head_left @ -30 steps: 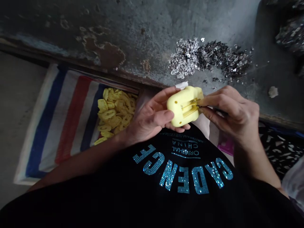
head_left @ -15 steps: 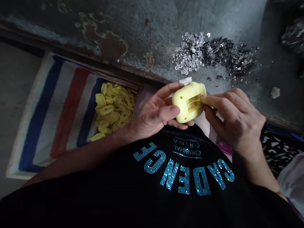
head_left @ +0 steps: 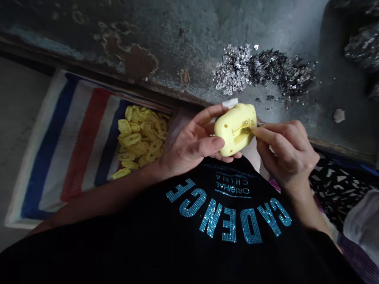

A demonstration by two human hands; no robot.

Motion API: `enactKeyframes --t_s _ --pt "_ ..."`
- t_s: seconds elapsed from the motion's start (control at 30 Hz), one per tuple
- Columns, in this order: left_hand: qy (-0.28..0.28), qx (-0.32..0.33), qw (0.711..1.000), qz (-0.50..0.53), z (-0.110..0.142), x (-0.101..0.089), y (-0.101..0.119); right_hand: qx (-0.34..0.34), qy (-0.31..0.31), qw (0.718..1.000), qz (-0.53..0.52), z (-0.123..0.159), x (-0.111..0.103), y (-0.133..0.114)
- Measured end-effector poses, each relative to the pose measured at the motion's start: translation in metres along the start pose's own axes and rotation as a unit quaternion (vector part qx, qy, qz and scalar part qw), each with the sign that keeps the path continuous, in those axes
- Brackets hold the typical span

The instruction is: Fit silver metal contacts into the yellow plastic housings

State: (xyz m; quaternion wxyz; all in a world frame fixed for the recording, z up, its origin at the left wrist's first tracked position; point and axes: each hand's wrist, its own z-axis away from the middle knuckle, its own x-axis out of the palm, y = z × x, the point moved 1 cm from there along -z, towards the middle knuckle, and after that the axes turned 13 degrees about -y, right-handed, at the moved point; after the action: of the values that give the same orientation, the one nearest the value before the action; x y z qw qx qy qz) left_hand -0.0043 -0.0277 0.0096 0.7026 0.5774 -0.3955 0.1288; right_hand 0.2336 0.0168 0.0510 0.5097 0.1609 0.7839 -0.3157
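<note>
My left hand (head_left: 194,144) grips a pale yellow plastic housing (head_left: 222,132) by its left end, thumb in front and fingers behind. A rectangular battery compartment (head_left: 240,134) in it faces me, with small screw holes beside it. Two little metal contacts (head_left: 246,128) show at the compartment's right end. The fingertips of my right hand (head_left: 286,148) are closed together and touch the housing at that end, right by the contacts. Whatever may be between them is hidden. White tape wraps a fingertip of my left hand.
On the worn grey metal table (head_left: 183,39) lies a heap of small shiny metal pieces (head_left: 266,73). A whitish lump (head_left: 339,115) sits to its right. Lower left, several yellow plastic parts (head_left: 142,136) fill part of a striped sack (head_left: 85,146). A clear bag (head_left: 363,47) is at far right.
My right hand has drawn back slightly, its fingertip sliding from inside the compartment to its right edge, so the metal contacts now show more. My left hand holds the housing almost still.
</note>
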Motion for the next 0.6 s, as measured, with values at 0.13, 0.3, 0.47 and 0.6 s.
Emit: enactKeyframes --t_s 0.13,0.3,0.47,0.6 --pt "-0.014 0.016 0.999 -0.046 0.004 0.003 0.001 0.011 0.027 0.997 -0.072 -0.005 -0.001 0.002" --pt "-0.044 0.034 0.993 -0.102 0.008 -0.002 -0.003 0.03 0.005 0.988 -0.152 -0.015 -0.004 0.008" --pt "-0.059 0.033 0.983 -0.168 0.01 -0.007 -0.009 0.049 -0.005 0.991 -0.123 -0.019 0.0 0.01" --pt "-0.065 0.036 0.988 -0.136 0.006 -0.005 -0.008 0.067 0.029 0.983 -0.166 -0.017 0.008 0.009"
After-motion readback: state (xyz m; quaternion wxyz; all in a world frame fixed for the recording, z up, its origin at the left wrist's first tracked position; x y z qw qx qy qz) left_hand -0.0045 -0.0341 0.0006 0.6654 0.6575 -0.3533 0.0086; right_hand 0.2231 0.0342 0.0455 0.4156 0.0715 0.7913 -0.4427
